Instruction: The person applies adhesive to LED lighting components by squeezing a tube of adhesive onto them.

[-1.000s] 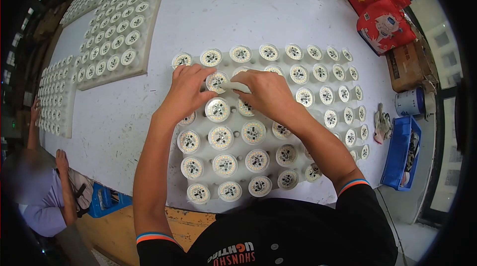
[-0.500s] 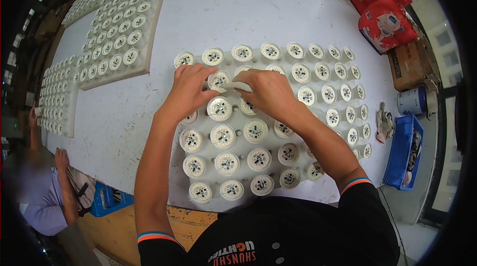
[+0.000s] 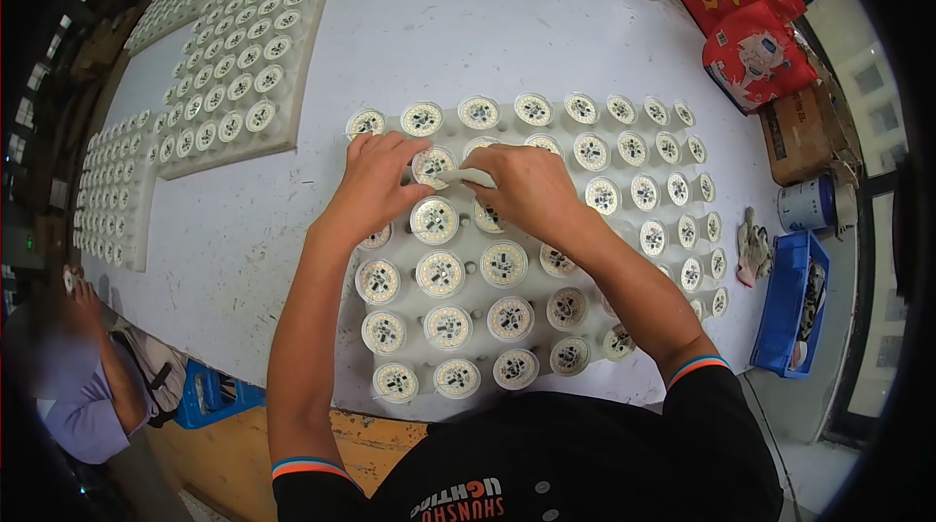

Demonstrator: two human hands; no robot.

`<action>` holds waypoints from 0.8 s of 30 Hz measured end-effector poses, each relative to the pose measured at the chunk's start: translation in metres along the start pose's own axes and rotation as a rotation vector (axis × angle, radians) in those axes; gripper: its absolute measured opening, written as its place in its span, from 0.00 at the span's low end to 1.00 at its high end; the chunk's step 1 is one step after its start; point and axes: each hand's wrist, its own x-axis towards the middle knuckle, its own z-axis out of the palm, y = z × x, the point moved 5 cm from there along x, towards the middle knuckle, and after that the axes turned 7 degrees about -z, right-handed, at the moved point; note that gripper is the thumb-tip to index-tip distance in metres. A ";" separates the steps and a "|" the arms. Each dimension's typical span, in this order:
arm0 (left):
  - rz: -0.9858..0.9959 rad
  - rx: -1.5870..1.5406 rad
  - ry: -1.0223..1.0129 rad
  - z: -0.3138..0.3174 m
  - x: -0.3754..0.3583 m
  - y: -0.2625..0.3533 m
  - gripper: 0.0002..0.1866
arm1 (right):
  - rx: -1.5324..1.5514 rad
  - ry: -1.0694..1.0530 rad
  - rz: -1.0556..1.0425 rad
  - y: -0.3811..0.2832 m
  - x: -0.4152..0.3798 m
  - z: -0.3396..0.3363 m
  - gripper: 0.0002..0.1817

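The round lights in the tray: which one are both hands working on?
The light in the second row from the far edge, second from the left. The left hand steadies it; the right hand holds a white tool against it.

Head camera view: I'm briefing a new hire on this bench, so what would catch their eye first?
The white foam tray packed with round LED bulb bases fills the table's middle. Both hands meet over its upper left: the left hand steadies one bulb base, the right hand pinches a small white tube. Red packages sit top right.

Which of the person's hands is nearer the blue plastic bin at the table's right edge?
Right. The right hand sits nearer the blue plastic bin; the left hand lies farther away.
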 end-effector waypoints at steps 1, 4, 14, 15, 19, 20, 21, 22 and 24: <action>0.006 0.000 0.003 0.001 0.001 -0.001 0.29 | 0.006 -0.008 0.004 0.000 0.001 -0.001 0.10; 0.000 0.003 -0.006 0.001 0.001 -0.002 0.29 | 0.006 -0.039 0.023 0.000 0.000 -0.001 0.11; -0.158 -0.169 0.346 -0.050 0.021 -0.019 0.10 | 0.440 0.154 0.105 0.021 -0.014 -0.024 0.14; -0.166 -0.145 0.316 -0.047 0.027 -0.020 0.09 | 0.459 0.154 0.103 0.021 -0.015 -0.026 0.14; -0.173 0.006 0.185 -0.029 0.050 -0.018 0.06 | 0.501 0.125 0.133 0.025 -0.017 -0.028 0.15; -0.165 0.058 0.151 -0.025 0.054 -0.017 0.06 | 0.517 0.110 0.149 0.026 -0.017 -0.029 0.15; -0.170 0.075 0.122 -0.022 0.058 -0.019 0.06 | 0.533 0.096 0.166 0.026 -0.017 -0.031 0.15; -0.177 0.092 0.091 -0.018 0.060 -0.021 0.06 | 0.551 0.081 0.183 0.027 -0.017 -0.031 0.15; -0.184 0.103 0.056 -0.015 0.061 -0.022 0.07 | 0.545 0.127 0.151 0.032 -0.017 -0.028 0.15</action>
